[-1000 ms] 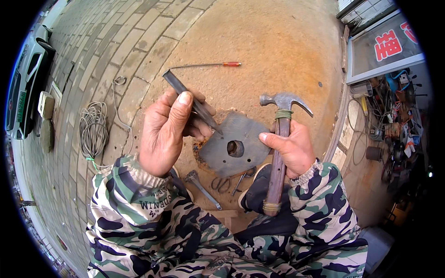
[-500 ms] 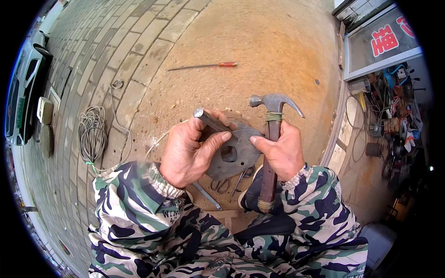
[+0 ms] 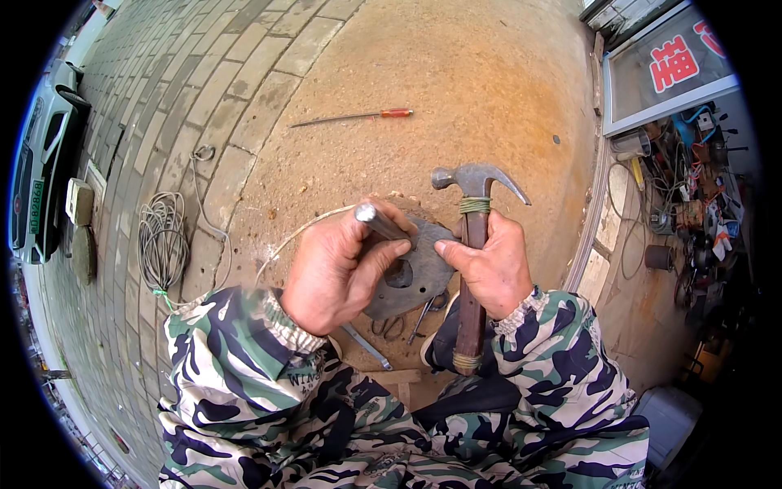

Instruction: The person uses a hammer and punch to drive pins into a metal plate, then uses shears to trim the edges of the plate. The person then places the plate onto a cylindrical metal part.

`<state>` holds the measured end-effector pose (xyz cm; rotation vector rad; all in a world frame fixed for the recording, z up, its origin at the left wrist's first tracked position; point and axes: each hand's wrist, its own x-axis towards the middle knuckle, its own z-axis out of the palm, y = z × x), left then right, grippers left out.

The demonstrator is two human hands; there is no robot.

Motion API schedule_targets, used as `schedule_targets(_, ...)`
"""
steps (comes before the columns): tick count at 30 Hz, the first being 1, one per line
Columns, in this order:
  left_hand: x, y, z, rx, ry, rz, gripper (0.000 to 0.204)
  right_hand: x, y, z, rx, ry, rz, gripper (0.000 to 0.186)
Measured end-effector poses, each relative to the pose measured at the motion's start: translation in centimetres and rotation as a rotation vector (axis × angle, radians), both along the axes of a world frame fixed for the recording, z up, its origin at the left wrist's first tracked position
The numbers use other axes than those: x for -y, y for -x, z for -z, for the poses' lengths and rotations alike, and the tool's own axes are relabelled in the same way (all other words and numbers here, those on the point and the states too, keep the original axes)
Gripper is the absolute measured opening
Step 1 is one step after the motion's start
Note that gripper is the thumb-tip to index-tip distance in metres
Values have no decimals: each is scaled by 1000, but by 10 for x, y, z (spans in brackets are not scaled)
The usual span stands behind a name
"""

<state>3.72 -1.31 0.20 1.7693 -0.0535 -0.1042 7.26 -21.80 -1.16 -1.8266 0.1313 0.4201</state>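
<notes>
"Head view first: any hold in the left hand (image 3: pixel 326 273)?"

"Closed round a steel rod (image 3: pixel 380 223), tilted, with the bright round top left bare above the thumb; probably gripped low for steadiness. Lower end hidden behind fingers."

"And in the right hand (image 3: pixel 503 265)?"

"Wrapped round the hammer (image 3: pixel 470 311) just below the head, perhaps for close control; thumb at the right edge of the plate (image 3: pixel 432 267), likely against any shifting."

"Where, that plate?"

"Between both hands, above the ground (image 3: pixel 472 98); support beneath too hidden to tell."

"And of what stuff?"

"Dull grey, flat, metallic by the look, cut with one large opening and a small round hole near the lower edge. For the hammer: worn brown wood, green cord bound under a curved steel claw."

"Anything set down?"

"A red-handled, thin-shafted screwdriver (image 3: pixel 352 118), on gritty ground near the left edge, close to the paving (image 3: pixel 204 90); perhaps there for clearance."
</notes>
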Motion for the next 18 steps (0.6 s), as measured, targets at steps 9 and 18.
schedule_targets(9,4,-5,-18,242,-366,144,16,3,1,-11,103,168,-42,18)
schedule_targets(18,6,-8,-8,307,-370,176,14,26,9,-115,626,340,-267,34)
